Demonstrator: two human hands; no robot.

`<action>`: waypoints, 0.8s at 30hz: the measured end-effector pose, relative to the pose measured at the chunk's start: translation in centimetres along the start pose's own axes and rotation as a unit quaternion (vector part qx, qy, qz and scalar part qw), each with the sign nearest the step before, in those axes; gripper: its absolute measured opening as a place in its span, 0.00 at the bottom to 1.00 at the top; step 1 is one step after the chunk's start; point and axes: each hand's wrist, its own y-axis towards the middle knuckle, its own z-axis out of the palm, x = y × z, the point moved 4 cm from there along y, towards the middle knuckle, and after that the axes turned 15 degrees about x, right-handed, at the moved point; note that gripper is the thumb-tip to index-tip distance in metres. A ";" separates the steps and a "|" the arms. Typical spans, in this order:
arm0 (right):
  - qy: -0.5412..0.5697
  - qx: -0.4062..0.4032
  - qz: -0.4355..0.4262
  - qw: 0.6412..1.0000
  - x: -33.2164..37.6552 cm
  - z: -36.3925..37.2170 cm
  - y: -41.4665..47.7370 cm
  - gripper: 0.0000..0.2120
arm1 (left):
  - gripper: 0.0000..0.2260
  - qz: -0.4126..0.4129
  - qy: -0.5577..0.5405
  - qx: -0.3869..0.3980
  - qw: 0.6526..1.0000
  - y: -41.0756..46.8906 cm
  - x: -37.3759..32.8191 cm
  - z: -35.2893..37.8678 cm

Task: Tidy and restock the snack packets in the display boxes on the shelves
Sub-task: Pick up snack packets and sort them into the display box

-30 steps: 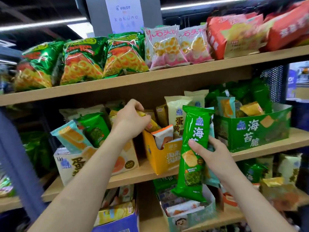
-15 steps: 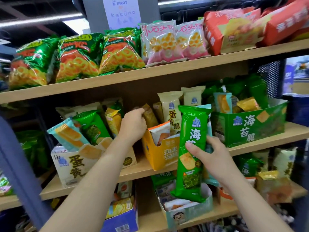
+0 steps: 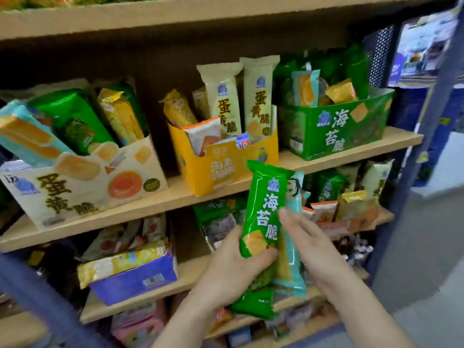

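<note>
Green packet (image 3: 263, 212), long and glossy with white Chinese lettering, stands upright in front of a wooden shelf (image 3: 155, 204), held by two bare hands. The left hand (image 3: 233, 270) has its grip clamped on the packet's lower half, thumb across the front and fingers behind. A teal packet (image 3: 292, 262) sits just behind it, to the right. The right hand (image 3: 313, 249) lays fairly straight fingers across the teal packet, one fingertip touching the green packet's edge. Its thumb is hidden, so I cannot tell whether that grip is clamped.

Three display boxes stand on the shelf above the hands. A cream box (image 3: 82, 182) on the left holds green, teal and yellow packets. A yellow box (image 3: 221, 169) in the middle holds tall cream packets. A green box (image 3: 339, 129) on the right is filled with mixed packets. On the lower shelf (image 3: 188, 277), left of the hands, a blue box (image 3: 135, 280) holds yellow packets.
</note>
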 end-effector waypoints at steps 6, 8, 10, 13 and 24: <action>-0.073 -0.028 0.061 0.995 -3.5 -2.9 -1.5 0.47 | 0.16 -0.075 0.124 -0.041 0.989 -0.9 3.6 -2.8; -0.138 -0.054 0.080 0.986 -4.1 -3.9 -1.3 0.53 | 0.19 -0.139 0.263 -0.025 0.955 -0.2 6.2 -4.1; -0.179 -0.080 0.114 0.974 -4.5 -5.0 -0.9 0.46 | 0.21 -0.184 0.361 -0.008 0.914 0.6 8.5 -5.0; -0.234 -0.083 0.164 0.955 -5.8 -6.4 0.1 0.27 | 0.28 -0.174 0.443 0.058 0.878 2.6 11.2 -5.1; -0.457 0.008 0.163 0.874 -6.5 -6.0 6.8 0.26 | 0.32 -0.185 0.537 0.146 0.810 5.0 14.8 -5.1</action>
